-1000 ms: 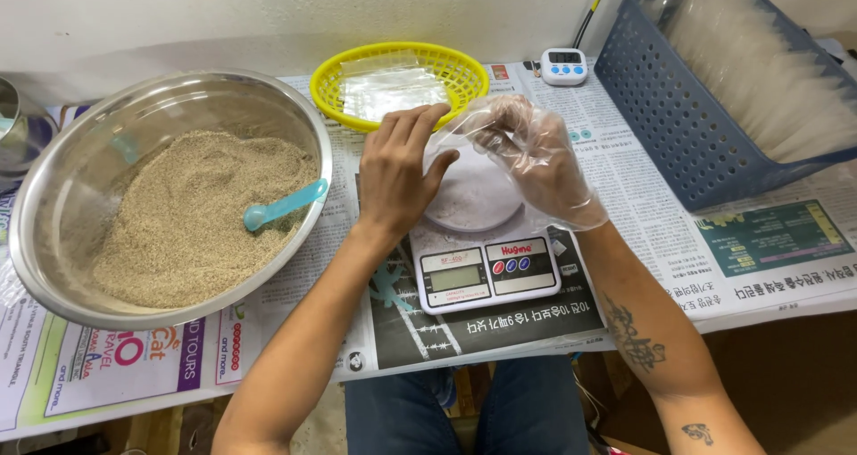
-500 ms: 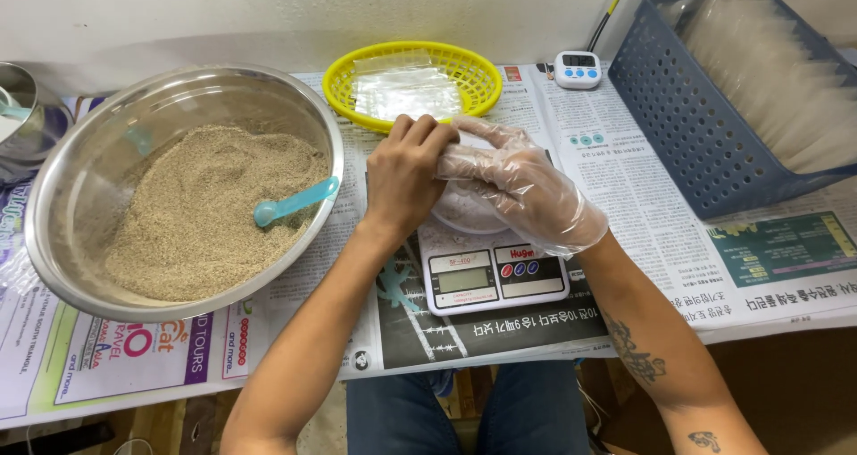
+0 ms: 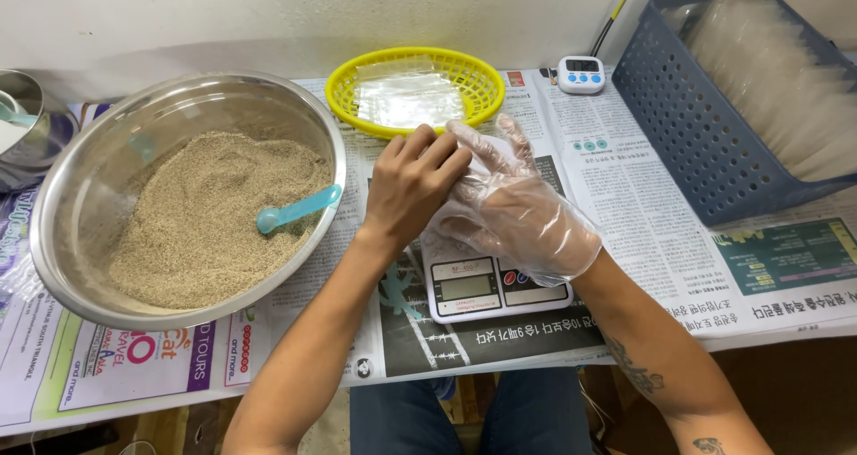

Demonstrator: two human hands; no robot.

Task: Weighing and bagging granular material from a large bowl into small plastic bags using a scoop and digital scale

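Fingers of both hands meet over the platform of the small white digital kitchen scale (image 3: 486, 285), and that meeting is what matters here. Around them, largest first: the newspaper-covered tabletop (image 3: 643, 214); the wide steel mixing bowl of tan grain (image 3: 192, 200) with a turquoise plastic scoop (image 3: 299, 209) lying in it, well to the left; the blue slatted plastic basket of clear bags (image 3: 741, 116) to the right; the round yellow plastic basket holding clear plastic sheets (image 3: 415, 89), just beyond the hands. The bare left hand (image 3: 412, 187) has its fingers curled narrow, laid on the right hand (image 3: 522, 209), which wears a loose clear plastic glove. Whether anything is pinched between them cannot be told; the scale's display lies toward the person, below both hands.
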